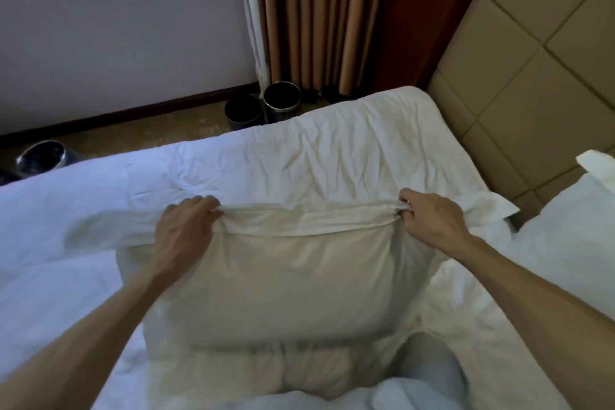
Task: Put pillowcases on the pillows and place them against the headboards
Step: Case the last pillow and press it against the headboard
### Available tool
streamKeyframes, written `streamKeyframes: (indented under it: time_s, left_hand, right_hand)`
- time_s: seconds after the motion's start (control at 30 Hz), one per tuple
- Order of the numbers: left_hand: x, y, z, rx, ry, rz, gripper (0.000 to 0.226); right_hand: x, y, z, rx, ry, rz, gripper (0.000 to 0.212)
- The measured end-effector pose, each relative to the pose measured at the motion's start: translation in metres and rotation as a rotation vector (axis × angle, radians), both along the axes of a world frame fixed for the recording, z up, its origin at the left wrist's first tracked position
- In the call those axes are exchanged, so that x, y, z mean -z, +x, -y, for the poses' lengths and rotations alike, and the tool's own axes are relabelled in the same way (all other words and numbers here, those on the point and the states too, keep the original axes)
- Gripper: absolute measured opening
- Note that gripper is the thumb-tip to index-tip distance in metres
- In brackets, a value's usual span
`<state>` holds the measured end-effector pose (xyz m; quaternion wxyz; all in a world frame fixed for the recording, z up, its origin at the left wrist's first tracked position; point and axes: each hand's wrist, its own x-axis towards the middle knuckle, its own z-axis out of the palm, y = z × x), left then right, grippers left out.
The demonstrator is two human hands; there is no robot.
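Pillowcase [286,276] on rumpled sheet [332,150], bins [282,98] beyond

The left hand [186,226] and right hand [429,220] are bare, as are both forearms. One right finger bears a small pale glint, perhaps a ring. A knee [429,369] is clad in pale grey-blue cloth.

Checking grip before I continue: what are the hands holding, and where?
Left hand and right hand grip the pillowcase along its far edge, at opposite ends.
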<state>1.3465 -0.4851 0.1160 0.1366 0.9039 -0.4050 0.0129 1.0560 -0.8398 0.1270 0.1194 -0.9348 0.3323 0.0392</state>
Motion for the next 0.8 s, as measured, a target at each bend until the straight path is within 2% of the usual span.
streamKeyframes:
  time_s: [0.17, 0.3, 0.5, 0.6, 0.7, 0.8]
  left_hand:
    - [-0.051, 0.019, 0.1, -0.013, -0.074, 0.011, 0.019]
    - [-0.063, -0.002, 0.193, -0.055, -0.104, 0.012, 0.006]
    - [-0.042, -0.047, 0.303, -0.061, 0.048, 0.019, 0.006]
    - [-0.033, -0.064, 0.323, -0.118, 0.09, 0.054, 0.005]
    - [-0.026, -0.072, 0.306, -0.247, 0.085, 0.11, 0.007]
    - [-0.02, -0.073, 0.285, -0.281, 0.115, 0.07, 0.009]
  right_hand:
    - [-0.03, -0.001, 0.095, -0.01, -0.004, 0.076, 0.003]
    - [-0.038, -0.014, 0.184, -0.042, -0.034, 0.068, 0.003]
    - [-0.01, -0.053, 0.279, 0.007, 0.014, 0.012, 0.005]
    - [0.011, -0.065, 0.291, 0.015, 0.059, 0.002, 0.009]
    - [0.019, -0.047, 0.288, -0.019, 0.067, 0.065, 0.007]
    - [0.026, -0.029, 0.277, -0.065, 0.032, 0.03, 0.009]
